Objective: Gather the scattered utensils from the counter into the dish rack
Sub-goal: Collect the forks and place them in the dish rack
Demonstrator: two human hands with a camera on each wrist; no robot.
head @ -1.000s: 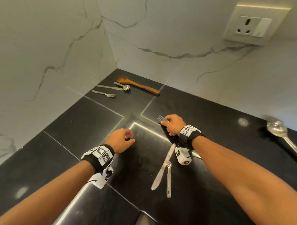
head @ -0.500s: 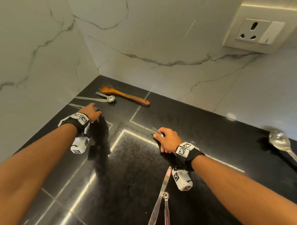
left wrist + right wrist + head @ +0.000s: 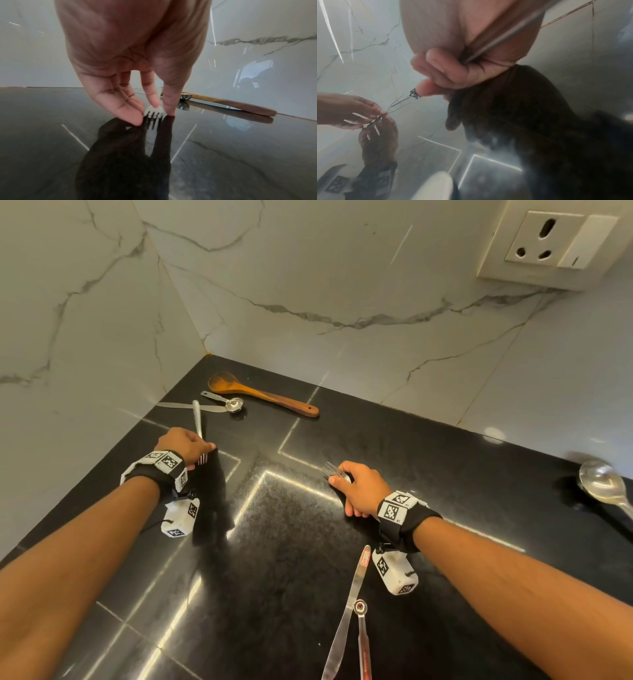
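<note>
On the black counter (image 3: 394, 446), my left hand (image 3: 200, 448) pinches a steel fork (image 3: 197, 419) by its head. The handle points up and the tines (image 3: 153, 119) touch the counter. My right hand (image 3: 342, 482) is curled round a second fork (image 3: 333, 470), tines pointing away, with the handle (image 3: 505, 36) running through the fist. Loose in the back corner lie a wooden spoon (image 3: 267, 398), a small measuring spoon (image 3: 229, 402) and a table knife (image 3: 174, 405). No dish rack is in view.
Near my right forearm lie another table knife (image 3: 349, 607) and a measuring spoon (image 3: 362, 635). A large steel spoon (image 3: 603, 484) lies at the far right. Marble walls close the corner, and a wall socket (image 3: 548, 244) sits at the upper right.
My left hand moved from the counter's middle to the back left, took hold of the fork there and tipped it upright. My right hand still holds its fork.
</note>
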